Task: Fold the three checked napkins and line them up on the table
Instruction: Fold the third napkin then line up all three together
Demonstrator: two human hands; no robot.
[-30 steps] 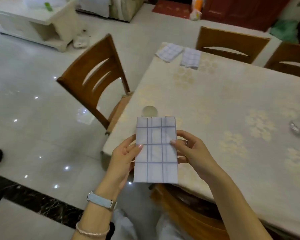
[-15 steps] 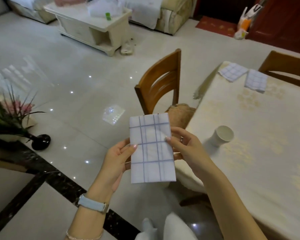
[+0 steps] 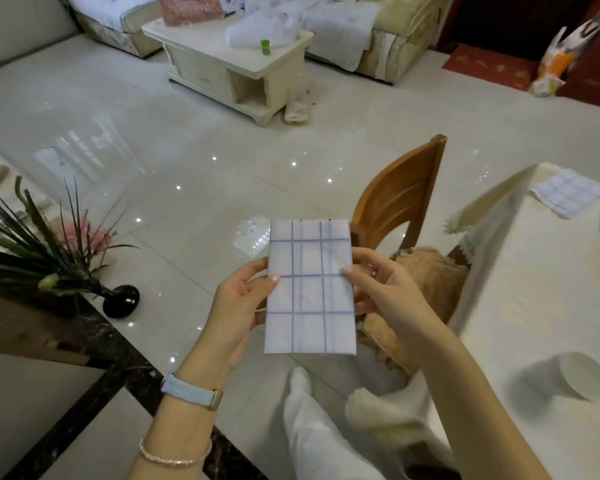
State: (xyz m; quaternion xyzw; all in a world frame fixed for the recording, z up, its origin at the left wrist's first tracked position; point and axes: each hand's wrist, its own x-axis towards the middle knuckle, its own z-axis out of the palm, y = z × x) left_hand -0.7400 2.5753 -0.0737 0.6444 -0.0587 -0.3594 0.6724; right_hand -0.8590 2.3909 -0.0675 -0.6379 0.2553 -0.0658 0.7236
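Holding the checked napkin (image 3: 310, 285) upright in the air, we are pinching it along both long edges. Our left hand (image 3: 238, 306) is gripping the left edge with the thumb on the front face and the fingers behind. Our right hand (image 3: 385, 292) is pinching the right edge in the same way. The cloth is folded into a tall, narrow rectangle, and its lower edge is hanging free above our knees. It is not over the table (image 3: 534, 289) at all; it is hanging out beyond the table's left edge, in front of the wooden chair (image 3: 399, 199).

Near the table's far left corner the two other napkins (image 3: 565, 194) are lying flat, just beside each other, and they appear to be folded already. We are judging, then, that this is the last napkin and that its folding is nearly finished. The next move is probably asking for one more fold, top edge down onto bottom edge with the corners matched. After that the cloth needs carrying to the far corner and setting down in line with the pair. A white cup (image 3: 575, 375) is sitting near the table's near edge, blurred here, so we are planning a path that passes clear of it.
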